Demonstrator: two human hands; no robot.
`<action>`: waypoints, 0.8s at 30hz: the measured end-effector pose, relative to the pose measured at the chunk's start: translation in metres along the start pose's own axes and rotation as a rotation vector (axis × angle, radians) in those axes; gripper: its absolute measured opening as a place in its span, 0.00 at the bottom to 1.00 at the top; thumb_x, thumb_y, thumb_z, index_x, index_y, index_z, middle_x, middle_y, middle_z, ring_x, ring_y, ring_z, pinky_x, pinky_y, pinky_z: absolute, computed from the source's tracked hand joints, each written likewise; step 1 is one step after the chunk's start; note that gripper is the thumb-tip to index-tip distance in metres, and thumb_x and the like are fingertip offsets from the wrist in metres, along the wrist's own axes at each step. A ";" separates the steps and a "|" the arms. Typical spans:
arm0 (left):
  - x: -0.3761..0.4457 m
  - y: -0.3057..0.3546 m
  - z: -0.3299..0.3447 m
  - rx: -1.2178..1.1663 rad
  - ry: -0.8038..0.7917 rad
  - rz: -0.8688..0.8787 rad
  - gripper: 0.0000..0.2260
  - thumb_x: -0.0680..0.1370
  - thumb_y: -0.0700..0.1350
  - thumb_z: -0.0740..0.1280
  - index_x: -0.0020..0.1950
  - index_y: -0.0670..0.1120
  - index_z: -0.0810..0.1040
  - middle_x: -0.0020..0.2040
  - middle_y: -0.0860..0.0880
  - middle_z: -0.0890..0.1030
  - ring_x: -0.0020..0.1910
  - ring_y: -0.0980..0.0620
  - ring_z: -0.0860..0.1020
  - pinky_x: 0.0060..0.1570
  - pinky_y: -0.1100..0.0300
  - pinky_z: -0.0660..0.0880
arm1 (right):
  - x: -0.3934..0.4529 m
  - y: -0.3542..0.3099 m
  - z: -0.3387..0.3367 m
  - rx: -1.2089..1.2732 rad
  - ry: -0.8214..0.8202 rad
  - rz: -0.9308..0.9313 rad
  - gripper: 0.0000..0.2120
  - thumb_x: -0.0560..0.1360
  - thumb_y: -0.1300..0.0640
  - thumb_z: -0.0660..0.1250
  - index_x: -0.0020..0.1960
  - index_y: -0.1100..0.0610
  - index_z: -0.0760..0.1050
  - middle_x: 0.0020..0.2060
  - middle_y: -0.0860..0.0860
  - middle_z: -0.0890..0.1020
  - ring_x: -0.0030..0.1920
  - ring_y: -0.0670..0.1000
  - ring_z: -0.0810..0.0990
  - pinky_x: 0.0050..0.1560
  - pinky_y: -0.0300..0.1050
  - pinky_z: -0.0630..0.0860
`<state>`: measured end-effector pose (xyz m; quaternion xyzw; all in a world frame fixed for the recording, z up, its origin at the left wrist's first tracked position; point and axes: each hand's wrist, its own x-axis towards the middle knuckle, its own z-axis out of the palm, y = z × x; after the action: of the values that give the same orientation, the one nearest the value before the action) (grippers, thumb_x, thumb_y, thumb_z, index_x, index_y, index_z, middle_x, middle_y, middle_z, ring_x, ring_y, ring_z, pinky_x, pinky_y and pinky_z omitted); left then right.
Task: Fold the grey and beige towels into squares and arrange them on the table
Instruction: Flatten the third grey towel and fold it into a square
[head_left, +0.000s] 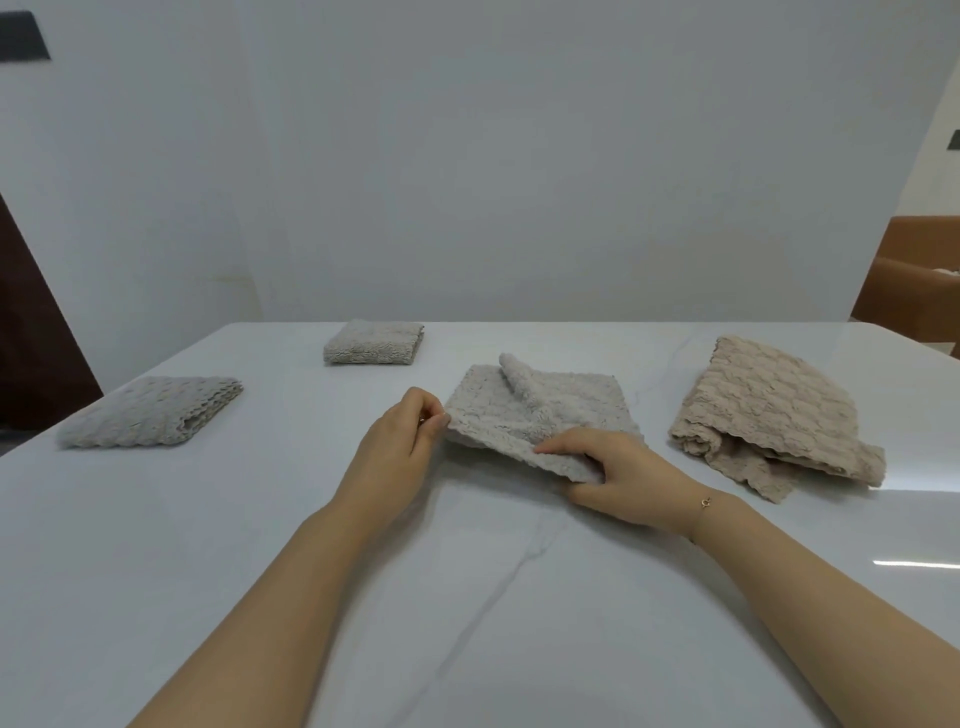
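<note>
The big white table (208, 519) has lots of bare room below both hands. The grey towel (540, 410) lies between them, half folded, one far corner flopped over. The person seems mid-fold; next that corner likely needs flattening. The left hand (400, 447) pinches the towel's left edge. The right hand (613, 478) grips its near edge.

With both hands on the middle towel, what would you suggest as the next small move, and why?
Probably carry the near edge over to the far edge: the left hand and right hand pinch the grey towel's near edge, lifted off the table, and it is not yet square.
</note>
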<state>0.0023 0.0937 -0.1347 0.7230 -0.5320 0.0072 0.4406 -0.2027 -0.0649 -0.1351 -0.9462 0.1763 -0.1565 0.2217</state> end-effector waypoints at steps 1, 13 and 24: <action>0.000 0.000 0.000 0.008 0.008 -0.002 0.06 0.82 0.46 0.57 0.45 0.50 0.68 0.38 0.54 0.75 0.36 0.58 0.70 0.37 0.60 0.67 | 0.000 0.001 0.000 0.018 0.025 0.001 0.18 0.74 0.57 0.68 0.62 0.46 0.75 0.56 0.41 0.78 0.56 0.41 0.75 0.58 0.36 0.70; 0.005 -0.007 -0.014 -0.260 0.215 -0.170 0.04 0.81 0.45 0.61 0.50 0.45 0.72 0.31 0.56 0.71 0.27 0.59 0.67 0.37 0.55 0.71 | -0.002 0.019 -0.030 0.569 0.103 0.187 0.06 0.72 0.56 0.72 0.46 0.58 0.83 0.37 0.52 0.79 0.38 0.48 0.72 0.42 0.39 0.67; 0.008 -0.002 -0.022 -0.432 0.315 -0.215 0.03 0.77 0.46 0.67 0.45 0.48 0.77 0.43 0.55 0.80 0.40 0.61 0.76 0.38 0.71 0.71 | -0.001 0.037 -0.040 1.123 0.193 0.314 0.22 0.59 0.53 0.79 0.47 0.63 0.81 0.41 0.53 0.85 0.42 0.48 0.82 0.41 0.34 0.79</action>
<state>0.0174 0.1013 -0.1187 0.6545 -0.3667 -0.0411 0.6599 -0.2288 -0.1100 -0.1187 -0.6282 0.2236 -0.2766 0.6920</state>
